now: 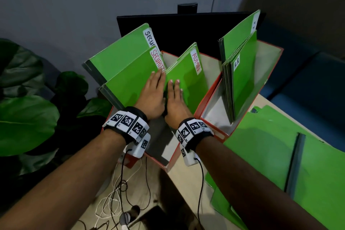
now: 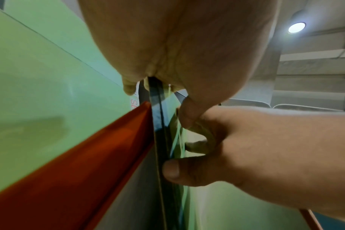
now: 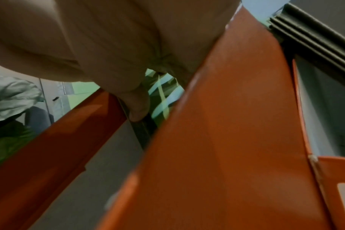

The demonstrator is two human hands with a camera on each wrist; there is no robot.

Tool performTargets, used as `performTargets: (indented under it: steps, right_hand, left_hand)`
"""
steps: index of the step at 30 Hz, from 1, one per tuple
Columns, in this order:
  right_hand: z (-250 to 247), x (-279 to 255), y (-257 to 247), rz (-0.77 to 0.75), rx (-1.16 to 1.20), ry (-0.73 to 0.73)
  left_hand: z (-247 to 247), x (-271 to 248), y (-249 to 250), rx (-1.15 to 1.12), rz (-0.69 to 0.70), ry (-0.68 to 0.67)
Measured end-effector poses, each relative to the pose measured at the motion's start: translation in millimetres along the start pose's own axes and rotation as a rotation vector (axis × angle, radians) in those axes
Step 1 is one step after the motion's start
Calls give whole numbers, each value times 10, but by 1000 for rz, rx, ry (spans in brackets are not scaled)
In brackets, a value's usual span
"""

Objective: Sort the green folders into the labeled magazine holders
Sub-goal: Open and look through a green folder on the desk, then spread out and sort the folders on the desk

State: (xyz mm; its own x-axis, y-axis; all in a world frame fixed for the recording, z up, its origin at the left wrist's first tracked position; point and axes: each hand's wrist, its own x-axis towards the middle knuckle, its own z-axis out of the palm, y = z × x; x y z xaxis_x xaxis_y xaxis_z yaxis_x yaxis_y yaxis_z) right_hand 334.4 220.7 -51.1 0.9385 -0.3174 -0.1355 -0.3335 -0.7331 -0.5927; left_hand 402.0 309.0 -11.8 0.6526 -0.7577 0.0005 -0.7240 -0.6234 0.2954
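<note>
Three red magazine holders stand side by side. The left one holds SECURITY folders, the middle one ADMIN folders, the right one H.R folders. My left hand lies with straight fingers on the front SECURITY folder. My right hand rests its fingers on the front ADMIN folder. In the left wrist view the right hand pinches the folder edges with its thumb. The right wrist view shows that thumb on a dark folder spine inside the orange holder wall.
Several loose green folders lie spread on the pale table at the right. A black monitor stands right behind the holders. A large-leaved plant fills the left side. Cables trail over the table's near edge.
</note>
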Motion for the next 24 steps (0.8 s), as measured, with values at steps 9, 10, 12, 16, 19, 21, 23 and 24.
performTargets:
  steps: [9,10,12,16,19,21,23,24]
  right_hand:
    - [-515,-487,376,-217,77,210]
    - [-564,-575,522,-207,81,263]
    - [-649,-771,849,-214,83,385]
    - [-831,-1293,1591,55,60,430]
    - [-898,-1798,2160,321,-44,363]
    - [-891,-2146,2444,453,-90,315]
    - [-854,-2487,2636,571,-116,222]
    - [-816,-2647,2715,624,-127,154]
  left_hand:
    - [19,-26,665,-116,116,319]
    - [48,-21,804,-168,168,309]
    - [158,1,1081,-273,256,269]
    - [538,-12,1613,-452,333,75]
    - [904,-77,1944,-448,396,-95]
    - [1168,-136,2129,-426,436,-190]
    - [1445,-215,2281,-395,477,-291]
    - [1582,-266,2346,-369,496,-344]
